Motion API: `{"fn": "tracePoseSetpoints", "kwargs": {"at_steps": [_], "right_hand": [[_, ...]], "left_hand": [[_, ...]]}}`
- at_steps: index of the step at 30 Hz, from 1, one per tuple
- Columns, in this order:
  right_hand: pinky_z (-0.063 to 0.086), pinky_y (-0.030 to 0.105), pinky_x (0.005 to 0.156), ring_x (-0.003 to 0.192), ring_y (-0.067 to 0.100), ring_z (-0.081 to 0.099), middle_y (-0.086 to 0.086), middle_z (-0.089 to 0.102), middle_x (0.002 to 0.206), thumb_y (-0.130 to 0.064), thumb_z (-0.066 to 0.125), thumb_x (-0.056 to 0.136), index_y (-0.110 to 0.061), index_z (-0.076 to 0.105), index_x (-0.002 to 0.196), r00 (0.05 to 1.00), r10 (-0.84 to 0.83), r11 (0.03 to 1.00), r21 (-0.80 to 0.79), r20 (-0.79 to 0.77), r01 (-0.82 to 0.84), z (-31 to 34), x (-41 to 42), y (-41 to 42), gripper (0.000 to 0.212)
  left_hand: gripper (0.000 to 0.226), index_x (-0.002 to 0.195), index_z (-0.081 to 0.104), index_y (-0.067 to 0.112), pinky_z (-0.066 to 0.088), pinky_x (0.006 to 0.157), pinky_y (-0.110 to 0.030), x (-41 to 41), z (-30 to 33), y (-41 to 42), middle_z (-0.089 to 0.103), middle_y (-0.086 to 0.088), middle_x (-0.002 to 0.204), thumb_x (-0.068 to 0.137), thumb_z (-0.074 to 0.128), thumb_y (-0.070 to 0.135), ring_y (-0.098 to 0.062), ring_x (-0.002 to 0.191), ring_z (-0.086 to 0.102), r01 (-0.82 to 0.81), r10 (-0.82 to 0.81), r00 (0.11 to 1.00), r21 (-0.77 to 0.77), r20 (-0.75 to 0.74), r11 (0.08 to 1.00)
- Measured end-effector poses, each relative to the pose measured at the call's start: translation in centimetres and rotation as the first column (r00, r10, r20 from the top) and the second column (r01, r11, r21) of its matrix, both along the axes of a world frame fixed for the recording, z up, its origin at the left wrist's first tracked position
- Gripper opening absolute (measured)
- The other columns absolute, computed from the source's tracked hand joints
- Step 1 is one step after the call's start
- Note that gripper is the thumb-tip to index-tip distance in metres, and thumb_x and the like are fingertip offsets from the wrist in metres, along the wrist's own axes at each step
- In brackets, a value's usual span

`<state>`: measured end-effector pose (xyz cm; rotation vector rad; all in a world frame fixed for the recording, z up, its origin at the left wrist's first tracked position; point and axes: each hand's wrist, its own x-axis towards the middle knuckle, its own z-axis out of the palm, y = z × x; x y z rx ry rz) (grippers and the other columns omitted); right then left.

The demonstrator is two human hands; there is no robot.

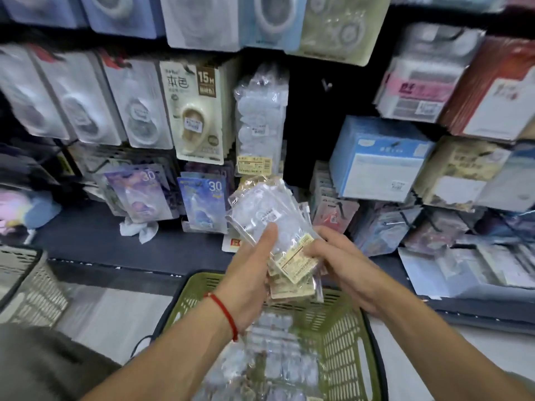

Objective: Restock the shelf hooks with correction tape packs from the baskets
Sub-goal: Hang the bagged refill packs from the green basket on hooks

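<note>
The premises were a stationery shop: carded correction tape packs [199, 111] hung in rows on display hooks [327, 83], priced with stickers, above a green shopping basket [341, 322].

head view, forward and down, close above hands [292, 264]

Pale floor [121, 308], dark shelf ledge [95, 241], black back wall [307, 117]

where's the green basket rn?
Head view, bottom centre: the green basket sits on the floor below both hands, in front of the dark shelf ledge, with clear packs inside.
</note>
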<state>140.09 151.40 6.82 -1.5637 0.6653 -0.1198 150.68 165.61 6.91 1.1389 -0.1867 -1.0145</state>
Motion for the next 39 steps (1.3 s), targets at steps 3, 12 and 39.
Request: {"fn": "tracePoseSetpoints", "kwargs": {"at_steps": [3,12,39], "right_hand": [[0.058,0.030,0.088,0.096,0.003,0.073,-0.010,0.080,0.110,-0.045,0.069,0.084,-0.048,0.074,0.112,0.996,0.084,0.985,-0.150,0.028,-0.079,2.9,1.6,-0.6,0.029],[0.061,0.041,0.075,0.078,0.015,0.075,-0.004,0.072,0.084,-0.060,0.081,0.078,-0.042,0.060,0.127,0.980,0.067,0.868,-0.496,0.188,0.036,8.2,5.5,-1.6,0.056],[0.057,0.024,0.054,0.080,0.017,0.079,-0.002,0.081,0.103,-0.029,0.058,0.106,-0.039,0.061,0.107,0.785,-0.342,0.872,-0.138,0.516,0.470,7.2,3.9,-3.4,0.010]], "left_hand": [[0.046,0.131,0.069,0.014,0.062,0.067,-0.031,2.7,2.3,0.2,0.080,-0.010,0.115,0.102,0.054,0.046,-0.023,0.095,0.079,0.026,-0.026,0.976,0.000,0.218,1.000],[0.069,0.136,0.058,0.027,0.056,0.103,-0.049,8.7,7.0,-1.1,0.077,0.006,0.122,0.081,0.080,0.063,-0.016,0.112,0.075,-0.015,0.011,0.811,0.002,0.585,1.000],[0.041,0.128,0.064,0.027,0.053,0.102,-0.037,10.8,5.9,-0.2,0.077,0.010,0.121,0.091,0.064,0.047,-0.009,0.112,0.072,-0.122,0.139,0.740,-0.072,0.659,0.990]]}}
